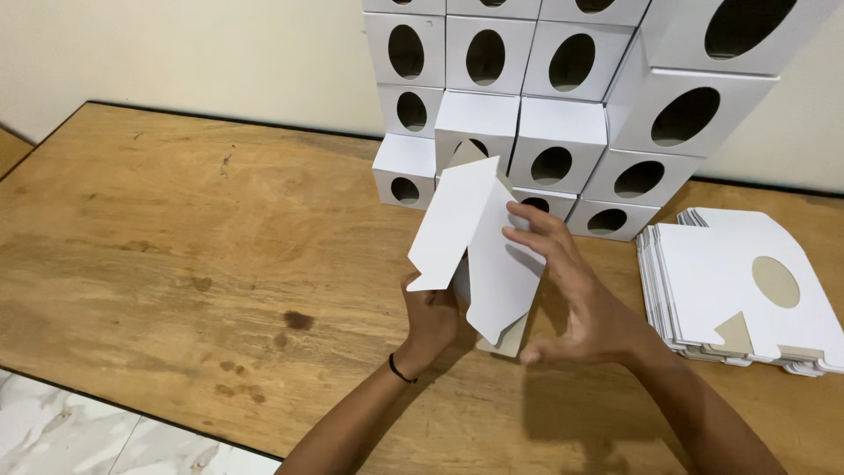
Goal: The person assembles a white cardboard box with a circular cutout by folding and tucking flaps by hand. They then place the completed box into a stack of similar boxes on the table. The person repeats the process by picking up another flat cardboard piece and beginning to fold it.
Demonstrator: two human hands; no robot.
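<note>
A flat white cardboard box blank [479, 246] with a brown inner side stands half-folded above the wooden table [176, 246]. My left hand [431, 317], with a black band on its wrist, grips the blank's lower left edge from below. My right hand [571, 290] lies against the blank's right panel, fingers spread and pressing on the white face. The blank's lower corner rests close to the tabletop.
A wall of folded white boxes with oval holes [563, 97] is stacked at the back against the wall. A pile of flat white blanks [730, 290] lies at the right. The table's near left edge [132, 409] borders a marble floor.
</note>
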